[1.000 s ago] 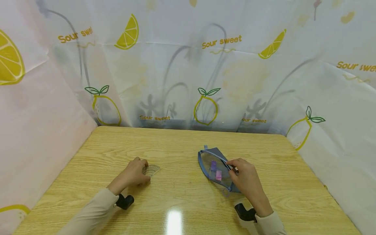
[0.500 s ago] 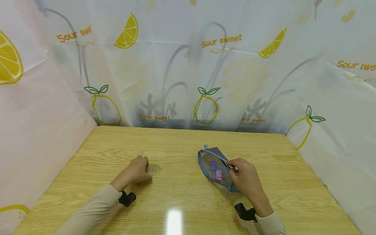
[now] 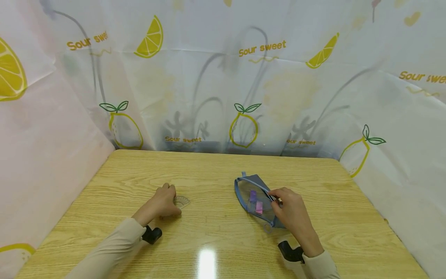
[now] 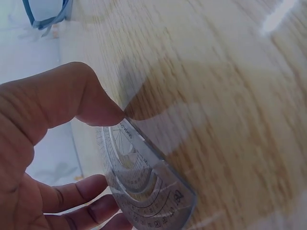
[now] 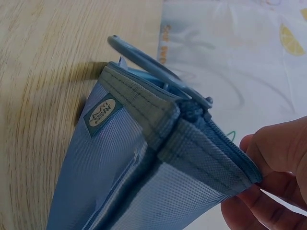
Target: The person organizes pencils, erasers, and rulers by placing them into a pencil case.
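Observation:
A clear plastic protractor [image 4: 144, 177] with printed scales is held by my left hand [image 3: 163, 202], thumb on its straight edge and fingers at its curved side. In the head view only part of the protractor [image 3: 181, 201] shows beside the hand, close over the table. My right hand [image 3: 292, 207] pinches the zipped upper edge of a blue mesh zip pouch [image 5: 115, 153] between thumb and fingers. The pouch mouth gapes, and a ring pull [image 5: 158, 69] hangs at its zipper end. Purple and pink pieces [image 3: 259, 207] show through the mesh.
Both hands are over a wooden table [image 3: 209, 178] with a light glare near its front. A lemon-print curtain [image 3: 209, 77] surrounds the table's back and sides. Black camera mounts [image 3: 151, 235] jut from both wrists.
My left hand has shifted slightly to the right and away from me with the protractor. The right hand and the pouch stay nearly where they were.

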The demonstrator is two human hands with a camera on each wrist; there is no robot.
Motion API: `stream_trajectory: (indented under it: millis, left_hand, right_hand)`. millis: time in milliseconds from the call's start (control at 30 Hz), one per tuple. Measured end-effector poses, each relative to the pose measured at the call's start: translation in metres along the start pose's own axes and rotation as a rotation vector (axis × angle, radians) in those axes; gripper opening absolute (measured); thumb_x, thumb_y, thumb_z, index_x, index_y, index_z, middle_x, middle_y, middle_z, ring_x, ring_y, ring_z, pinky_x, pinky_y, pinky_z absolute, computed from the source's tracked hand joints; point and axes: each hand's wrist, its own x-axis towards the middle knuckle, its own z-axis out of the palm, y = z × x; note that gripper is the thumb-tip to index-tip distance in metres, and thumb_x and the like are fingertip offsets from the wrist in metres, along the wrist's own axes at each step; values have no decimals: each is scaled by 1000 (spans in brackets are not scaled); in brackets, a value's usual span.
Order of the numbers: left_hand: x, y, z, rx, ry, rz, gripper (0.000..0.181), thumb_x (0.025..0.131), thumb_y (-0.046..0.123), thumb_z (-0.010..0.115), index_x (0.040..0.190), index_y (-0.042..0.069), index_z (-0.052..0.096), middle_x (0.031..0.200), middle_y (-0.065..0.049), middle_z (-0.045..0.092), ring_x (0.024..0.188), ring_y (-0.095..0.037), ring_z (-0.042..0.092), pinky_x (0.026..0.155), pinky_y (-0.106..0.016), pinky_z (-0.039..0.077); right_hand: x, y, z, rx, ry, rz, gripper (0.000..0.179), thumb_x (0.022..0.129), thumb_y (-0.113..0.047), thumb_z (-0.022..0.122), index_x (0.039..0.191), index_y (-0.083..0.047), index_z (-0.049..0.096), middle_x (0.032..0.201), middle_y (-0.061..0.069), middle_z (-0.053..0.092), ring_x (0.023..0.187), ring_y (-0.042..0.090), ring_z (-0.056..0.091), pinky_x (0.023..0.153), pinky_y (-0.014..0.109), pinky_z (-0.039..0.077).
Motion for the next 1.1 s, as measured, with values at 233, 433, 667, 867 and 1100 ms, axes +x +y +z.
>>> stream_trajectory:
  millis: [233,433,667,867,1100]
  left_hand:
    - [-2,4,-1,14,0,19,47,69,16,84,99,-1,52,92,-15,46,81,-32,42,66,-41,39]
    - [-2,5,1,57,3,45,55,70,15,82,117,0,58,102,-19,48,85,-35,42,69,-43,41]
    - [-2,4,3,42,23,56,41,67,12,82,99,4,57,93,-14,42,80,-32,38,63,-40,38]
    - [-2,6,1,39,37,70,39,66,10,83,95,4,57,91,-11,40,76,-31,36,62,-37,33]
    - [-4,9,1,152,62,118,48,63,12,81,104,-1,59,92,-14,48,75,-33,45,58,-39,42]
  right_hand:
    - [0,0,0,0,-6,11,26,74,15,68,93,-2,74,87,11,67,66,10,54,53,25,44]
    - [0,0,0,2,-4,13,26,74,15,68,93,-2,74,86,10,67,66,10,55,53,26,44]
    - [0,0,0,3,-6,15,26,74,15,68,93,-2,74,87,10,67,67,10,55,54,26,45]
    - [0,0,0,-2,-6,12,27,74,15,68,93,-2,74,88,10,68,68,11,56,54,26,45]
    - [0,-1,0,-8,-7,13,27,74,15,68,94,-2,74,89,11,68,68,11,57,54,26,46]
